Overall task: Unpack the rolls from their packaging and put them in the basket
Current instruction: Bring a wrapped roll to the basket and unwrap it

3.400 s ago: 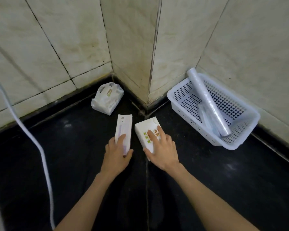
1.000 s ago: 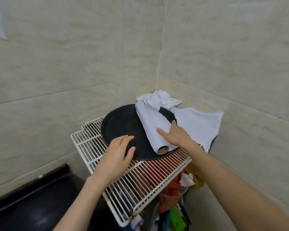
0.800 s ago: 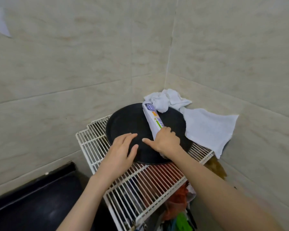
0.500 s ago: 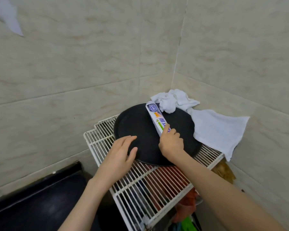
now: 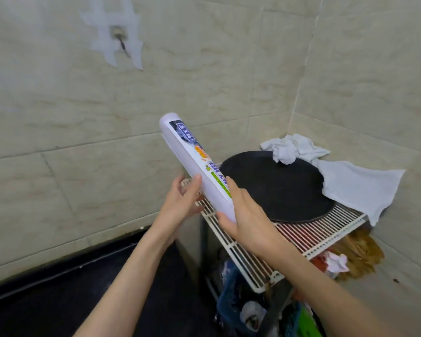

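Note:
A long white roll point(image 5: 193, 159) in printed packaging, with blue, orange and green labels, is lifted in the air and tilted up to the left. My right hand point(image 5: 244, 216) grips its lower end. My left hand point(image 5: 182, 203) touches the roll's left side with the thumb against it and the fingers spread. The basket is out of view.
A white wire rack point(image 5: 304, 235) stands in the tiled corner with a round black tray point(image 5: 277, 186) on it. White cloths point(image 5: 350, 183) lie over the tray's far edge. Bags and clutter point(image 5: 248, 312) sit under the rack. A dark counter point(image 5: 46, 302) lies at lower left.
My right hand has lifted the packaged roll off the black tray and swung it up to the left. My left hand has left the tray and come up against the roll.

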A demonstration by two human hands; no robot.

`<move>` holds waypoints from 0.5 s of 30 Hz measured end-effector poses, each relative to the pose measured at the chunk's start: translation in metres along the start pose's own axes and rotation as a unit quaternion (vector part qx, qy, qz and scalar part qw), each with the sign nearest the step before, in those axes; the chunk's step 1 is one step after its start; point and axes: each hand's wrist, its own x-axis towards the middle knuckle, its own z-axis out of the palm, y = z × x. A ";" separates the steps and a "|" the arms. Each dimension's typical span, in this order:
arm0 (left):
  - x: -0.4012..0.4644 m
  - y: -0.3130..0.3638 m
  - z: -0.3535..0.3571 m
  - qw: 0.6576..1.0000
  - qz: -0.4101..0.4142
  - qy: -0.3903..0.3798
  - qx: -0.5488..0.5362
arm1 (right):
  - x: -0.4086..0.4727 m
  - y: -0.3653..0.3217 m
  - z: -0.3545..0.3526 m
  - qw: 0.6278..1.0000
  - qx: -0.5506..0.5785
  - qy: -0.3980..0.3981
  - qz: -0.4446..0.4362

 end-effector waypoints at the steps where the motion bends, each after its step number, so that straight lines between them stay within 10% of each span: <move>1: -0.010 0.007 -0.010 1.000 -0.004 -0.002 -0.026 | -0.005 -0.013 0.010 1.000 -0.008 0.004 -0.027; 15: -0.220 0.008 -0.158 0.959 -0.004 0.283 0.021 | -0.073 -0.168 0.105 0.903 0.312 -0.261 -0.139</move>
